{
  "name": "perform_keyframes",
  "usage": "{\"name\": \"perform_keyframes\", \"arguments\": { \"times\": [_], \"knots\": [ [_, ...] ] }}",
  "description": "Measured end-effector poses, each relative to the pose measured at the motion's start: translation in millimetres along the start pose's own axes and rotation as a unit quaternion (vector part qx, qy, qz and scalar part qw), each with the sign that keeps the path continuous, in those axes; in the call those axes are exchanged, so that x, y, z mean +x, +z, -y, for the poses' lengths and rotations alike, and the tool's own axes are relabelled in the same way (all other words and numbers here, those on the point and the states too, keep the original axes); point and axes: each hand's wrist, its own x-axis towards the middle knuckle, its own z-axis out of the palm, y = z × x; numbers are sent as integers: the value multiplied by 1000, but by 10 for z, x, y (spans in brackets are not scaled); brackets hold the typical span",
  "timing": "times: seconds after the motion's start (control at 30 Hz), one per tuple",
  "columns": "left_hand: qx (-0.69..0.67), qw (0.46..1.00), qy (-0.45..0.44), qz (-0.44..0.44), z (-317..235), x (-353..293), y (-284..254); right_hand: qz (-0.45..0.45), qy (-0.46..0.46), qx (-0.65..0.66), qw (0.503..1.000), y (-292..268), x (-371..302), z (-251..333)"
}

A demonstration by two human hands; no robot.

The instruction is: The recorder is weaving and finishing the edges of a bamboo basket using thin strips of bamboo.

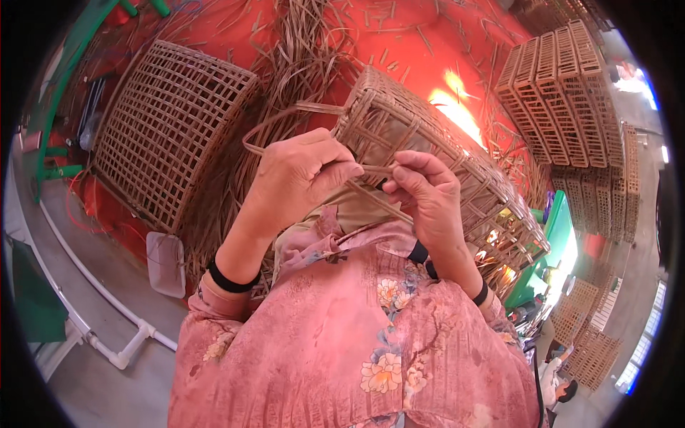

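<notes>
Both my hands meet over my lap, pinching a flat brown weaving strip (pixel 376 170) stretched between them. My left hand (pixel 289 175) has thumb and forefinger closed on one part of it. The fingertips of my right hand (pixel 430 196) grip it a short way to the right. A loop of strip (pixel 251 135) arches behind my left hand toward the corner of an open-lattice woven basket (pixel 389 132). That basket lies just beyond my hands and stretches off to the right, with part of its near side hidden by my right hand and arm.
A second woven basket (pixel 175 128) rests at the left. Between the baskets is a heap of loose strips (pixel 303 53) on the red surface (pixel 246 32). Stacked baskets (pixel 560 96) stand at the far right. A white plastic container (pixel 165 264) and white pipes (pixel 128 349) are at the lower left.
</notes>
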Motion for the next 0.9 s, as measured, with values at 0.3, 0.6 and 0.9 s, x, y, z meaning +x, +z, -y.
{"name": "perform_keyframes", "arguments": {
  "times": [0.3, 0.6, 0.9],
  "knots": [
    [115, 987, -48, -105, 110, 203, -188, 9, -33, -349, 937, 138, 237, 175],
    [233, 966, 36, -109, 62, 366, -143, 42, -82, -495, 864, 204, 485, 176],
    [92, 993, -71, -17, 416, 564, -145, -5, -54, -376, 925, 243, 544, 124]
  ]
}}
